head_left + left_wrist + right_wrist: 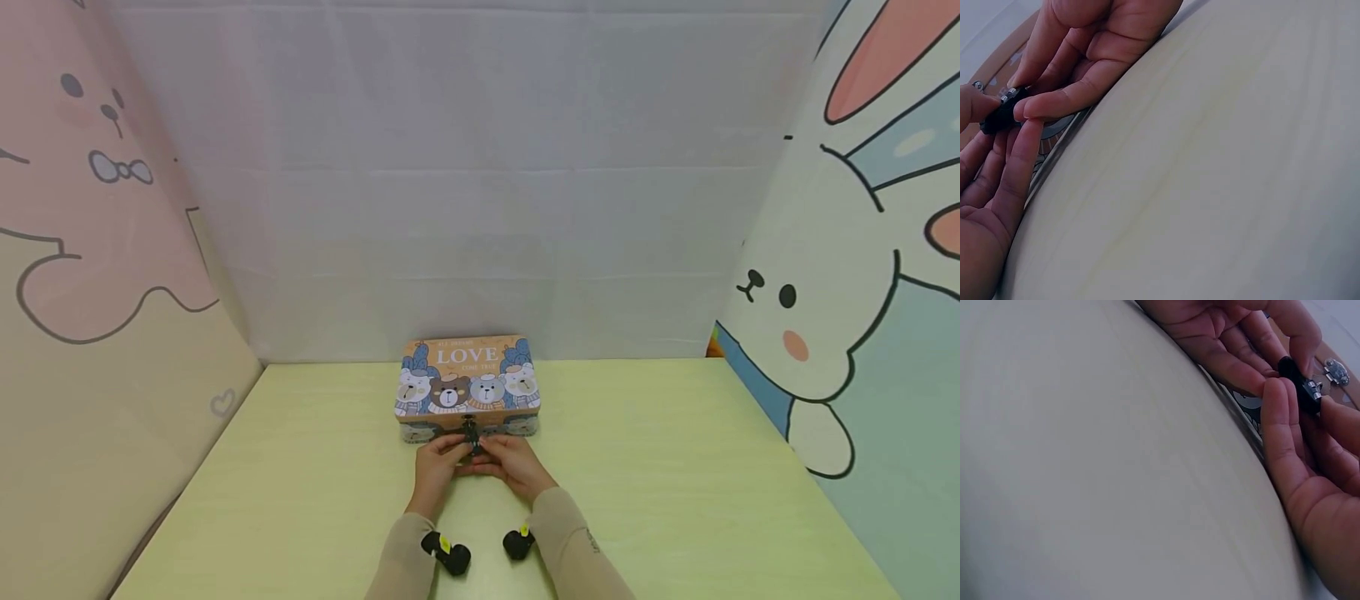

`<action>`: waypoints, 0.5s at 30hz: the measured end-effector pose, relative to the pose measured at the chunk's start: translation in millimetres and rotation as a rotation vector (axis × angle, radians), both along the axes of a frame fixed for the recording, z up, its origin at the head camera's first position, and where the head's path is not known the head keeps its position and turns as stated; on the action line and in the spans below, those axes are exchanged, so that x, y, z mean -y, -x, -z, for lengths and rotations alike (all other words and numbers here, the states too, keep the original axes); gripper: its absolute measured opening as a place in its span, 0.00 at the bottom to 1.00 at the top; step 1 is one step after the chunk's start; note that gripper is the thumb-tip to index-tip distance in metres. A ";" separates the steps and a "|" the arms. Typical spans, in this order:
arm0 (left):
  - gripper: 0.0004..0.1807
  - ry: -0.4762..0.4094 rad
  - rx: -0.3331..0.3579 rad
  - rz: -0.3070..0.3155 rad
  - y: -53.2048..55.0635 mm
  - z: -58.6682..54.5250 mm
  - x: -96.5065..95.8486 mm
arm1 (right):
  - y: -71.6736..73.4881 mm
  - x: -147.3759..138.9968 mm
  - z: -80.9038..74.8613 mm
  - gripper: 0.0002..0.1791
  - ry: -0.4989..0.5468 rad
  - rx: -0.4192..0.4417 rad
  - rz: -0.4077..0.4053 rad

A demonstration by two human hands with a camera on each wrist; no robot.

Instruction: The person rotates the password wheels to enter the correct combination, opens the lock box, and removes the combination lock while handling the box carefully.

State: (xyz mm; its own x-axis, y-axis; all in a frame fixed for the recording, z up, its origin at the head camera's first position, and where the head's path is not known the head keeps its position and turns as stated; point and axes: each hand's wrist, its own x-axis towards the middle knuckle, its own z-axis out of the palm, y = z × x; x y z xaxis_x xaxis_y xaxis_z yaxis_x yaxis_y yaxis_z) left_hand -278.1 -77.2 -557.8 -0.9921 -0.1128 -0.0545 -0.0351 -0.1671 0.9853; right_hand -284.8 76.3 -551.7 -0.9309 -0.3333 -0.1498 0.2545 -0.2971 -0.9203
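When tagging from the near side, start with beige sleeves (401,554) back of the grip, with black wrist cameras (453,558) by the cuffs. Next, mark left grip (435,471) and right grip (517,464), fingertips close together, both narrow, pinching one small black lock (1298,384) with shiny metal bits on one edge. Find lock right between both, just in front of the clasp (1336,372). Can't tell whether hooked on or loose.

Judge step in hand as fine two-handed handling of the lock by the clasp. For next move, probably need a firm hold on one side, small finger adjustments on the other, metal bits lined up toward the clasp. Watch for slipping; likely fiddly at such small size.

Just past the grip, note bear-print box (480,379) reading LOVE, lid down, resting on pale yellow-green surface (300,500). Farthest beyond the grip, add white backdrop (480,183), plus cartoon panels (877,392) off left and right.
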 end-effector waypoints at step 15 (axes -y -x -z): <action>0.12 0.001 -0.008 -0.017 -0.8 -2.4 -0.9 | 0.8 0.3 1.2 0.15 0.005 -0.005 0.006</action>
State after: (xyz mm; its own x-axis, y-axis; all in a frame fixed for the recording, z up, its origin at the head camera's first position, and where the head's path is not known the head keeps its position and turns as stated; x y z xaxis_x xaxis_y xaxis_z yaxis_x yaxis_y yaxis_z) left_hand -277.3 -76.2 -555.5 -0.9905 -0.1296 -0.0467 -0.0246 -0.1668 0.9857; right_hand -285.6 76.0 -552.9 -0.9335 -0.3287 -0.1431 0.2478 -0.3033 -0.9201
